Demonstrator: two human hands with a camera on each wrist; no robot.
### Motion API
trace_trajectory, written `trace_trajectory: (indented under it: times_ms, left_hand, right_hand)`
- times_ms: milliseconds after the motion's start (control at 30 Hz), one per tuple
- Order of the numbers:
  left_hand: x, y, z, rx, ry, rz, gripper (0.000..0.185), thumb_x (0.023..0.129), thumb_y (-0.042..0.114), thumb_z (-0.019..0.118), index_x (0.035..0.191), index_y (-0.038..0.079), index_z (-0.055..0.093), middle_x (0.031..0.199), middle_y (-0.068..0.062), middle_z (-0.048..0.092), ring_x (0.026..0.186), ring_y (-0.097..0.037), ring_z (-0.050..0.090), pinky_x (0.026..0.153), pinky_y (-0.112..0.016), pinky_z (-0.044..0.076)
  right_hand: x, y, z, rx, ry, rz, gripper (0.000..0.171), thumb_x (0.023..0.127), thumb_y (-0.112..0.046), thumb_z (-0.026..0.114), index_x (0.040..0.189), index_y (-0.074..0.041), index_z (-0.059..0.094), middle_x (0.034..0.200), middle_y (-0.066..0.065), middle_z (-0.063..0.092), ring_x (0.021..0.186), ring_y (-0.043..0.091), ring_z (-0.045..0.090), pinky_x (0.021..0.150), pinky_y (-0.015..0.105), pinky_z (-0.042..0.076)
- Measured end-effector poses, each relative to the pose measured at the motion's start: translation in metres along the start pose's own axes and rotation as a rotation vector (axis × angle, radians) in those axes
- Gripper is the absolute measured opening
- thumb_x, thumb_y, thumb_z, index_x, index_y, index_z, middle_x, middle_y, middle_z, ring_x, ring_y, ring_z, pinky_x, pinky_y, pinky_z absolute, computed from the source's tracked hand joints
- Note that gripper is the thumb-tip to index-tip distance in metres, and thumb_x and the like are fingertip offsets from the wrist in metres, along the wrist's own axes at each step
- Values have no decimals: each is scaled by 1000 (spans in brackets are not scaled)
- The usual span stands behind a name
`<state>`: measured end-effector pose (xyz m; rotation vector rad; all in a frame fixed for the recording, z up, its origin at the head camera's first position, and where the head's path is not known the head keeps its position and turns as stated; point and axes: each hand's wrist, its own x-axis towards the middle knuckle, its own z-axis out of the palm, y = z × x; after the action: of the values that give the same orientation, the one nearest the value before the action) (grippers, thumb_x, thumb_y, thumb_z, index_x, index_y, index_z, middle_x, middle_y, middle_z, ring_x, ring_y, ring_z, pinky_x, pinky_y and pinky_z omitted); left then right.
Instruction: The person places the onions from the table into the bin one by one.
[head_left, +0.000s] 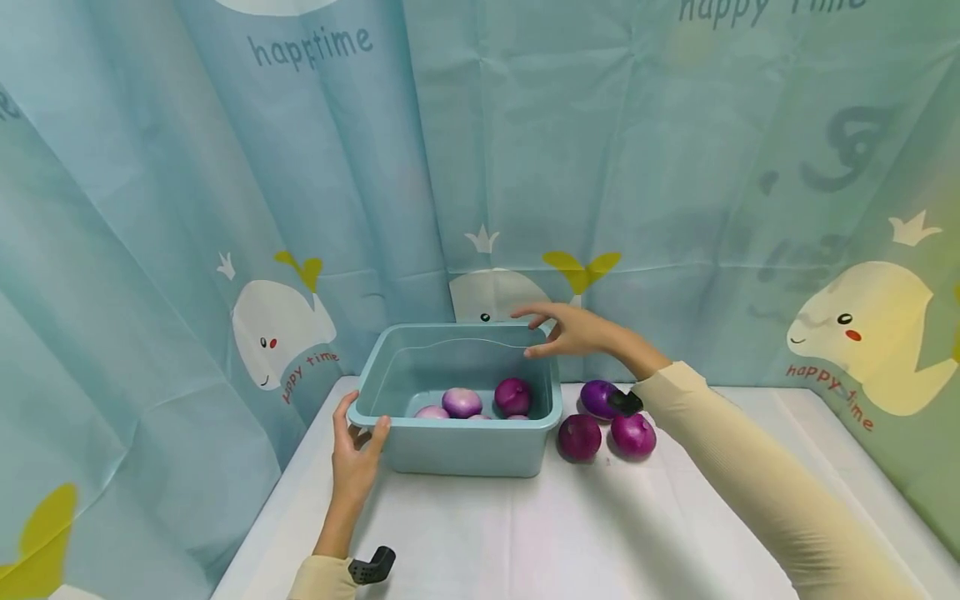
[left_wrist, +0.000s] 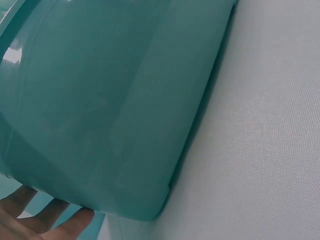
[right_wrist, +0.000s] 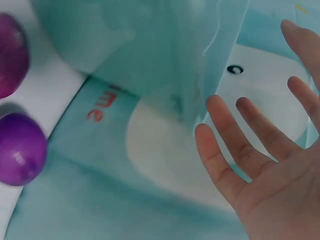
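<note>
A blue-green plastic bin (head_left: 465,450) stands on the white-covered table with several purple onions in it; a dark one (head_left: 513,397) and a paler one (head_left: 461,402) show best, the others partly hidden behind the front wall. My left hand (head_left: 355,462) holds the bin's front left corner, thumb at the front rim and fingers at the left side (left_wrist: 70,222). Above the bin's right rim, near the back corner, my right hand (head_left: 572,329) is held with fingers spread (right_wrist: 245,150) and nothing in it.
Three more purple onions lie on the table (head_left: 480,533) just right of the bin: a violet one (head_left: 597,399) behind, a dark one (head_left: 580,438) and a brighter one (head_left: 633,437) in front. A blue curtain (head_left: 675,167) with whale prints hangs close behind the bin.
</note>
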<state>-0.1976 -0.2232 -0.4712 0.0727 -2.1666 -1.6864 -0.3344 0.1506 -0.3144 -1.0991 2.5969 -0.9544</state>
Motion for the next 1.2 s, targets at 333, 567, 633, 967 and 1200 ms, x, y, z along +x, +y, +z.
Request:
trace_trajectory:
  times_ms: [333, 567, 633, 967, 1200]
  left_hand:
    - [-2, -1, 1, 15, 3, 12, 70, 102, 28, 64, 160, 30, 25, 158, -15, 36, 133, -44, 48, 83, -15, 44]
    - [-3, 1, 0, 10, 11, 15, 70, 102, 28, 64, 159, 28, 25, 158, -18, 36, 131, -45, 49, 82, -15, 45]
    - [-3, 1, 0, 14, 14, 17, 69, 102, 27, 64, 159, 28, 25, 158, -17, 36, 131, -45, 49, 82, -14, 44]
    - [-1, 0, 1, 9, 22, 39, 68, 102, 25, 63, 158, 26, 26, 155, -19, 38, 130, -45, 49, 84, -22, 47]
    - [1, -1, 0, 7, 13, 34, 69, 102, 26, 64, 159, 28, 26, 157, -16, 37, 132, -44, 48, 83, -15, 44]
  right_hand:
    - [-56, 33, -9, 11, 133, 31, 68, 89, -29, 82, 150, -19, 52, 136, 22, 61, 96, 26, 72, 81, 41, 58]
    - [-86, 47, -13, 12, 162, 99, 69, 89, -33, 82, 149, -21, 52, 134, 19, 61, 97, 24, 71, 82, 42, 57]
    - [-92, 49, -13, 14, 166, 109, 69, 90, -34, 82, 150, -20, 51, 134, 19, 61, 98, 24, 71, 83, 43, 56]
    - [-101, 61, -7, -11, 180, 121, 68, 90, -33, 82, 149, -21, 52, 132, 19, 62, 97, 24, 71, 77, 39, 57]
    - [-109, 72, 3, 15, 167, 128, 68, 91, -35, 80, 150, -18, 51, 135, 20, 61, 101, 27, 70, 79, 42, 57]
